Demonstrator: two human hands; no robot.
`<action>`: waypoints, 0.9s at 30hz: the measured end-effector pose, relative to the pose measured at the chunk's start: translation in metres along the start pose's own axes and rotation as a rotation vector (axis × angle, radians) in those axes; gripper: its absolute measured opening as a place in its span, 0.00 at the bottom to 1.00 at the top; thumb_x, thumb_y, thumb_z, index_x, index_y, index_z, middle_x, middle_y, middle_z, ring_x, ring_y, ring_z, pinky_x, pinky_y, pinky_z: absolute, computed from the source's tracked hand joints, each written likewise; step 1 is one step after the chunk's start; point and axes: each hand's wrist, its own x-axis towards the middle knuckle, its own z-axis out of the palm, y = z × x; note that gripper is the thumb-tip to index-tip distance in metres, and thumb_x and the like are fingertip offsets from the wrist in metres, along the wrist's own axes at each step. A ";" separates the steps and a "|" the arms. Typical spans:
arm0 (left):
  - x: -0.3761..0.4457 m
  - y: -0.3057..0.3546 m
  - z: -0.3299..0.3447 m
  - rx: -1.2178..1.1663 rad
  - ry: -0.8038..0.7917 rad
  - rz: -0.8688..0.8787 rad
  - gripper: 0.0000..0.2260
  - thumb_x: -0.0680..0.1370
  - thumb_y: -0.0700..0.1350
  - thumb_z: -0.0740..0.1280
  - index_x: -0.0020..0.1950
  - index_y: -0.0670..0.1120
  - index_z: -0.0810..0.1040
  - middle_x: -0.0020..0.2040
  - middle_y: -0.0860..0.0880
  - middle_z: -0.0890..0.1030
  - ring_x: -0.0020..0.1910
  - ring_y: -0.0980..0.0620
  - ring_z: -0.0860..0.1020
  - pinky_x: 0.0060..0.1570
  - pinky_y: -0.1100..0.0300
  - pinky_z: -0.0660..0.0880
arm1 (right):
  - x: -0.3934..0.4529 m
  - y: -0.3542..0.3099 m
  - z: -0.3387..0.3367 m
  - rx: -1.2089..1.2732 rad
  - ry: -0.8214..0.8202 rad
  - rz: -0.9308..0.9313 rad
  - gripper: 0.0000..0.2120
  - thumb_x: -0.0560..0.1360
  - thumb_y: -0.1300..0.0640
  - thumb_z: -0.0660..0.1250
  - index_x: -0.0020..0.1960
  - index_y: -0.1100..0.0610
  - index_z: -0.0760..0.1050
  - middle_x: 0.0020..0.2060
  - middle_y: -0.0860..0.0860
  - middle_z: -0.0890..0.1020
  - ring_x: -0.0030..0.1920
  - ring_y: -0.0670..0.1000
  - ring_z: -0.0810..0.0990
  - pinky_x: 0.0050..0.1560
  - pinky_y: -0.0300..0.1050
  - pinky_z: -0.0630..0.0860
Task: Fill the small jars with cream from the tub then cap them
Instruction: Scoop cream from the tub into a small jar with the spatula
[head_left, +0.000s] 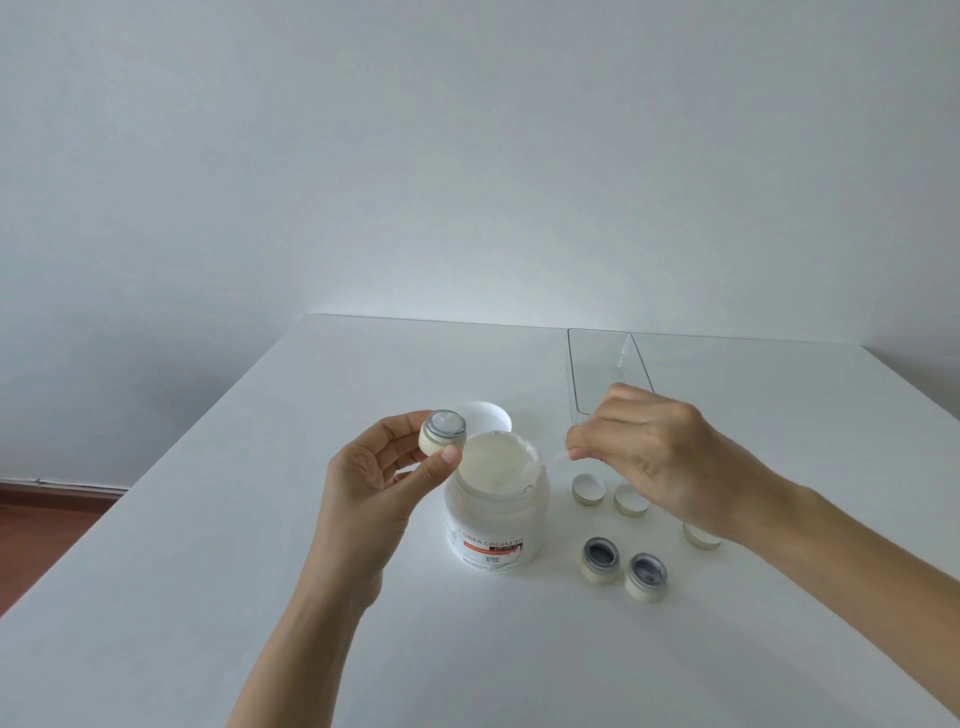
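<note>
An open white cream tub (496, 512) stands mid-table, labelled "UREA CREAM 10". My left hand (379, 478) holds a small cream-coloured jar (442, 433) above the tub's left rim; the jar looks filled with cream. My right hand (660, 452) hovers right of the tub, its fingers pinched on a thin clear spatula (558, 457), which is hard to make out. Two empty small jars (601, 560) (645, 577) stand in front, to the right. Three caps (588, 489) (630, 500) (702, 536) lie nearby, the last partly hidden by my right wrist.
The tub's white lid (485, 414) lies behind the tub. A clear plastic box (602, 364) stands at the back right, behind my right hand. The white table (208, 545) drops off at its left edge to a brown floor; a wall is close behind.
</note>
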 end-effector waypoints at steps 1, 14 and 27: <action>0.000 0.000 0.001 -0.006 -0.001 -0.003 0.15 0.66 0.48 0.76 0.52 0.49 0.84 0.51 0.49 0.87 0.52 0.52 0.84 0.52 0.62 0.76 | 0.000 0.001 -0.003 -0.008 0.003 -0.009 0.05 0.72 0.69 0.71 0.43 0.60 0.80 0.33 0.51 0.78 0.38 0.48 0.69 0.34 0.45 0.76; 0.000 0.001 0.001 -0.104 -0.004 -0.031 0.21 0.64 0.47 0.77 0.55 0.44 0.82 0.51 0.45 0.87 0.51 0.49 0.85 0.52 0.62 0.79 | -0.001 0.006 -0.018 -0.076 0.123 -0.040 0.04 0.71 0.69 0.72 0.42 0.62 0.81 0.33 0.52 0.78 0.36 0.51 0.73 0.36 0.41 0.73; 0.002 0.001 0.002 -0.146 -0.065 -0.017 0.15 0.69 0.41 0.75 0.55 0.45 0.83 0.55 0.44 0.86 0.54 0.45 0.84 0.57 0.58 0.79 | 0.002 0.003 -0.009 0.322 0.351 0.478 0.09 0.77 0.60 0.65 0.38 0.53 0.74 0.30 0.46 0.82 0.29 0.47 0.76 0.31 0.30 0.70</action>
